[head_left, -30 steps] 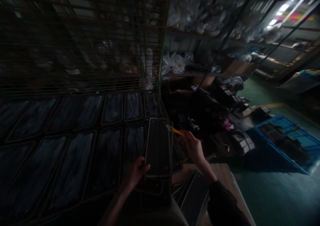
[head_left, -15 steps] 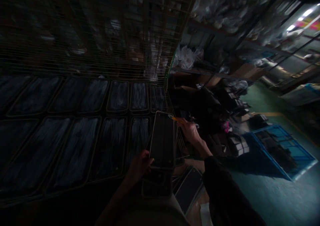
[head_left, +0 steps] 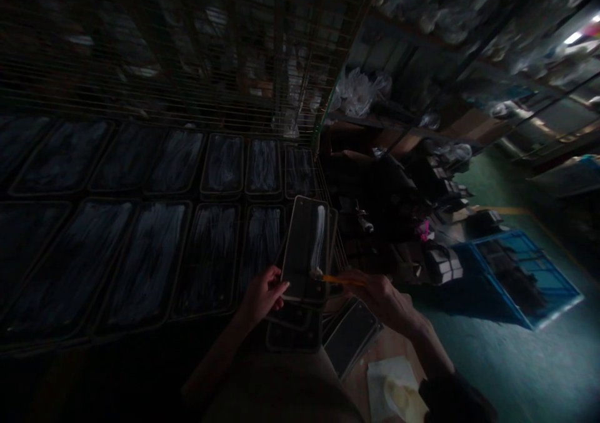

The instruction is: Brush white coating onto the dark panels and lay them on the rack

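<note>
My left hand (head_left: pixel 260 295) grips the near left edge of a dark rectangular panel (head_left: pixel 302 248) that tops a small stack. My right hand (head_left: pixel 382 295) pinches a thin orange-handled brush (head_left: pixel 335 278), its tip resting at the panel's near right side. A pale wet streak (head_left: pixel 319 232) runs up the panel's right side. Rows of similar dark panels with pale streaks (head_left: pixel 150 248) lie spread on a wire rack to the left.
A wire mesh cage wall (head_left: pixel 187 54) rises behind the rack. More dark panels (head_left: pixel 351 342) and a white cloth (head_left: pixel 394 385) lie on the brown table near me. To the right are cluttered shelves with plastic bags (head_left: pixel 359 92) and a blue crate (head_left: pixel 520 273) on the green floor.
My right hand has drawn the brush from the far end of the panel back toward me, leaving a pale streak along its right side. The left hand keeps its hold.
</note>
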Demonstrator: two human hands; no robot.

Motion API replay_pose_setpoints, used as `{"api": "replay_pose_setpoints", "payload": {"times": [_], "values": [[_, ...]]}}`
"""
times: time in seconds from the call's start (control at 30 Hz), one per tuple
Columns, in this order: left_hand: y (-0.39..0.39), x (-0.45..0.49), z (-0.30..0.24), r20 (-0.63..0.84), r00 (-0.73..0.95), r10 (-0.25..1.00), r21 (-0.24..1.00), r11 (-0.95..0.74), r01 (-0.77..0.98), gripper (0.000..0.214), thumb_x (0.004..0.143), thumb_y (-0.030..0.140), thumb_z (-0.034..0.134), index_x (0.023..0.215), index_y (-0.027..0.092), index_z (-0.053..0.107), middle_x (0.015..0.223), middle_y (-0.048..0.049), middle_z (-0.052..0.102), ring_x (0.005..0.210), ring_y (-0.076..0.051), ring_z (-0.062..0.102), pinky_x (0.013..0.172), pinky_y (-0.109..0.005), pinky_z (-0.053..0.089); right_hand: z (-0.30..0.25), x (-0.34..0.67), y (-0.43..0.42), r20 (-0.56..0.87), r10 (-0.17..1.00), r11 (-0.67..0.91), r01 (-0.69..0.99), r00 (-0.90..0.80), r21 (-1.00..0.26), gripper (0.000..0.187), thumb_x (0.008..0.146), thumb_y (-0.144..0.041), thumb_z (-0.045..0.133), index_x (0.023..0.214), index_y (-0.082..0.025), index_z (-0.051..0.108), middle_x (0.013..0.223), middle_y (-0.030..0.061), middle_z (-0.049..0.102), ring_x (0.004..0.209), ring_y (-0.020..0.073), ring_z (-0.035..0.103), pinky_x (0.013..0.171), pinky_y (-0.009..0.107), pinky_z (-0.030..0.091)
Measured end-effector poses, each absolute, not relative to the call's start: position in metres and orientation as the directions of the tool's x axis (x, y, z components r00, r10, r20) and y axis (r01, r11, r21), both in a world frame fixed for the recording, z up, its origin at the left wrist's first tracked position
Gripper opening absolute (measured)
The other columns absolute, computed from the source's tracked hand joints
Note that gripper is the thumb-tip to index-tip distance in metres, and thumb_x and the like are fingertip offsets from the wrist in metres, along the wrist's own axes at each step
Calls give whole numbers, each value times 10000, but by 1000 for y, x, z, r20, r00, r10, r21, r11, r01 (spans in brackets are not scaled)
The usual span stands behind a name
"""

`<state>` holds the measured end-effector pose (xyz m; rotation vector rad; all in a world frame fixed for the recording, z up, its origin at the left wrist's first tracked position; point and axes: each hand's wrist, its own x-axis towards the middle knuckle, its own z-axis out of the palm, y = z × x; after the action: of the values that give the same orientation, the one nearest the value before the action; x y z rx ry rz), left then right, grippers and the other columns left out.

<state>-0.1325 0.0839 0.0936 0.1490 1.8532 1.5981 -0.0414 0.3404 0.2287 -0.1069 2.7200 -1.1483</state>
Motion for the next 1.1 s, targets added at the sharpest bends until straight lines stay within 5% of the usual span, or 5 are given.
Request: {"api": "replay_pose_setpoints", "payload": {"times": [0.23,0.57,0.8,0.97,1.1], "values": [[84,-134,97,-449,-750,486,893,246,-376,267,759,394,618,882,190,498,659,46,597,387,-98,566,359,-179,421,216,-61,350,-277,-215,464,151,-937,-873,281,999,-329,425,1150,-175,606,805,33,707,721,133,687,678,237,558],[82,-137,93,-467,-729,500,884,275,-377,258,779,388,597,922,194,502,724,11,644,433,-118,596,392,-193,423,173,-172,377,176,129,584,-68,-976,-809,333,969,-433,439,1123,-188,604,813,37,708,728,174,704,704,303,592],[79,-136,89,-454,-731,509,890,286,-355,269,786,404,583,938,195,510,767,4,654,444,-119,602,411,-206,439,164,-183,365,165,41,669,-95,-985,-737,318,982,-378,412,1169,-194,590,880,57,717,810,190,709,727,303,578],[81,-138,96,-490,-725,484,872,295,-391,238,767,368,588,911,197,504,704,28,633,416,-115,593,390,-194,423,196,-151,356,-30,-116,555,-40,-993,-831,319,988,-391,417,1135,-174,598,770,32,688,697,155,686,658,269,573],[83,-139,98,-491,-722,488,871,272,-408,246,754,374,602,896,199,503,676,32,627,410,-122,593,375,-197,419,203,-163,353,4,-50,514,-29,-999,-857,325,984,-410,426,1130,-171,591,787,32,683,703,150,683,674,274,577]]}}
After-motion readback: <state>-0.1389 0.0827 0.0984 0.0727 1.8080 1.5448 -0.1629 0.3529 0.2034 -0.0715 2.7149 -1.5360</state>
